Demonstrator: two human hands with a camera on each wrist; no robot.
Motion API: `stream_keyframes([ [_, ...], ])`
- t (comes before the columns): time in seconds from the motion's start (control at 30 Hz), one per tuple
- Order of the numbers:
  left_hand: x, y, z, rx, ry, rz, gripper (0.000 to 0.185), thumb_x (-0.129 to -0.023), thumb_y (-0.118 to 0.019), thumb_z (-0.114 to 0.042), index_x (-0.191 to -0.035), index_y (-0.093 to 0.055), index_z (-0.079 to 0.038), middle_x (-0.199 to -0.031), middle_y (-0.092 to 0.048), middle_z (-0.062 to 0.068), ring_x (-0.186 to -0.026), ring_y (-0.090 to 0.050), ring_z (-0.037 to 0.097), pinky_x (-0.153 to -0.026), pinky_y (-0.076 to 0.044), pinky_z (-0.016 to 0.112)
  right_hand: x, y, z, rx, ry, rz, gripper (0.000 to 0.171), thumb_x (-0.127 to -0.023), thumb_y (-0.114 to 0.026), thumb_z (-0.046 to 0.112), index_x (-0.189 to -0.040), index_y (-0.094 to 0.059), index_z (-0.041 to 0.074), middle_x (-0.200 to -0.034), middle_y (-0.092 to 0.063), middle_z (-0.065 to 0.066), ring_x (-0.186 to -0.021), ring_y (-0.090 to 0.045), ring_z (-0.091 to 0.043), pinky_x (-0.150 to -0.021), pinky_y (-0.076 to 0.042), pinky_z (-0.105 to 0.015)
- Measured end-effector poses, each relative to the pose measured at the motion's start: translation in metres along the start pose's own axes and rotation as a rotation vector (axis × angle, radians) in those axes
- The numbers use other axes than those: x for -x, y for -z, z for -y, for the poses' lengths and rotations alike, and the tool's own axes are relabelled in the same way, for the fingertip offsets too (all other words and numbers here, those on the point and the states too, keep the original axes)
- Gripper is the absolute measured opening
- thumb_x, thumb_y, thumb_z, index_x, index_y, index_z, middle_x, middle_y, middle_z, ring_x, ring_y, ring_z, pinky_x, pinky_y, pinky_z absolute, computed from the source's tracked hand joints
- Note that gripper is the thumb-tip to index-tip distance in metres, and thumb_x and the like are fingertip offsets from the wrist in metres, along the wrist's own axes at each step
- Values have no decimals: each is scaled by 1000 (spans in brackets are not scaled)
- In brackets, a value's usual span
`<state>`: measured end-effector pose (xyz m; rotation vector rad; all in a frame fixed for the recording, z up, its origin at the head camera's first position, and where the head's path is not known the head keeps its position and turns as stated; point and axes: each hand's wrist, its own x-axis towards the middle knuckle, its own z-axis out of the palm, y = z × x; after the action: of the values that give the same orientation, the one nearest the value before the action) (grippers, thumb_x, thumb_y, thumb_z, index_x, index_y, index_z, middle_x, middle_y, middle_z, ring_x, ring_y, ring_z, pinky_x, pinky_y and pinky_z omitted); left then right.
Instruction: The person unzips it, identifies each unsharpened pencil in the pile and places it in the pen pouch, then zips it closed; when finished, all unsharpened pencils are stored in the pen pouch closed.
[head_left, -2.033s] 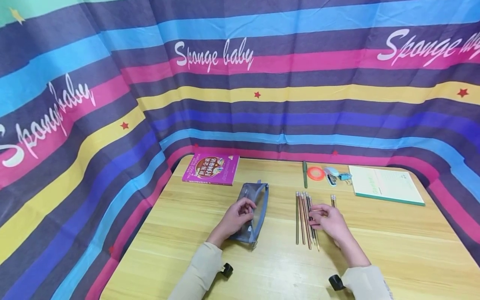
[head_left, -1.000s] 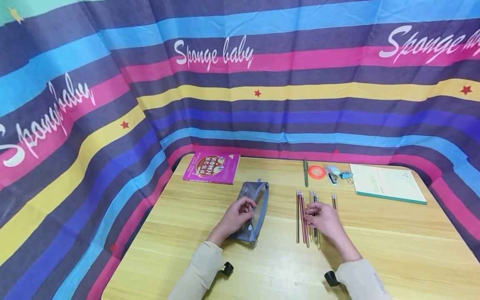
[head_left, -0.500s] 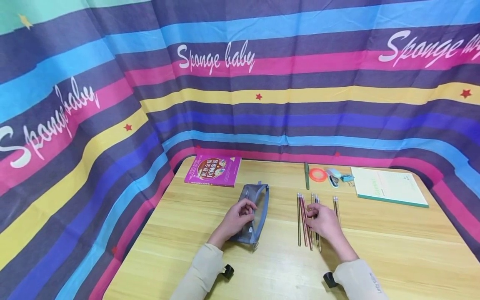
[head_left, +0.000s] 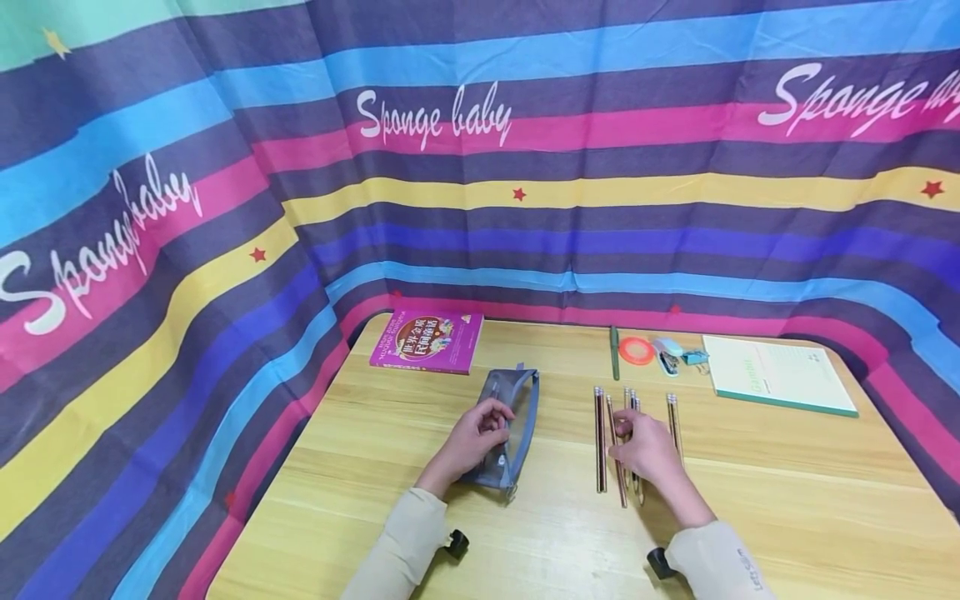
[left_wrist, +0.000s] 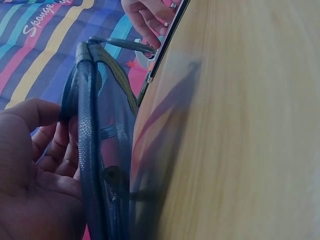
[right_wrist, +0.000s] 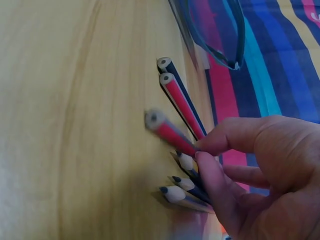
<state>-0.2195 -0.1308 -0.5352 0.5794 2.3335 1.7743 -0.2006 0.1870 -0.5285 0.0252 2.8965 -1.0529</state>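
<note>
On the wooden bench [head_left: 787, 500], a little right of the frame's centre, a row of pencils [head_left: 600, 437] lies side by side, long axes running from the bottom of the frame toward the striped cloth [head_left: 480, 208] at the top. The eraser ends point up the frame, the sharpened tips down toward the person. The right hand [head_left: 647, 450] rests over the row, thumb and forefinger pinching one red pencil [right_wrist: 170, 136]; in the right wrist view its tip is raised off the wood and angled away from its neighbours, slightly blurred. Two more pencils [head_left: 673, 425] lie apart at the right of the hand, same heading.

Left of centre, the left hand [head_left: 472, 437] grips the rim of a grey mesh pencil case [head_left: 513, 417], fingers curled over its edge, mouth held apart. The case also lies lengthwise up the frame.

Farther up: a pink book [head_left: 426, 340] at the left, a green pen [head_left: 614, 352], an orange tape ring [head_left: 637, 350], a stapler [head_left: 666, 354] and a pale green notebook [head_left: 776, 373] at the right.
</note>
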Motion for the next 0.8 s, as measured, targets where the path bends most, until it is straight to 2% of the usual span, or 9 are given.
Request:
stream_keyframes([
  [0.27, 1, 0, -1, 1, 9, 3, 21, -97, -64, -1, -118, -63, 0, -94, -58, 8, -82, -54, 15, -72, -48, 21, 3, 1, 2, 41, 2, 8, 68, -70, -84, 6, -133, -61, -7, -108, -73, -12, -91, -68, -29, -86, -55, -56],
  [0.57, 0, -1, 1, 14, 13, -5, 21, -96, -64, 0, -117, -63, -2, -94, -57, 6, -82, -54, 14, -72, -48, 21, 5, -1, 2, 102, 17, -33, 65, -66, -82, 4, -127, -64, -8, -101, -75, -13, -89, -69, -33, -82, -56, -56],
  [0.8, -2, -1, 0, 14, 10, -1, 20, -96, -64, 1, -116, -64, -4, -94, -57, 6, -83, -54, 15, -72, -48, 21, 3, 0, -1, 70, 12, -44, 56, -72, -82, 9, -123, -67, -6, -84, -74, -1, -77, -66, -21, -69, -51, -41],
])
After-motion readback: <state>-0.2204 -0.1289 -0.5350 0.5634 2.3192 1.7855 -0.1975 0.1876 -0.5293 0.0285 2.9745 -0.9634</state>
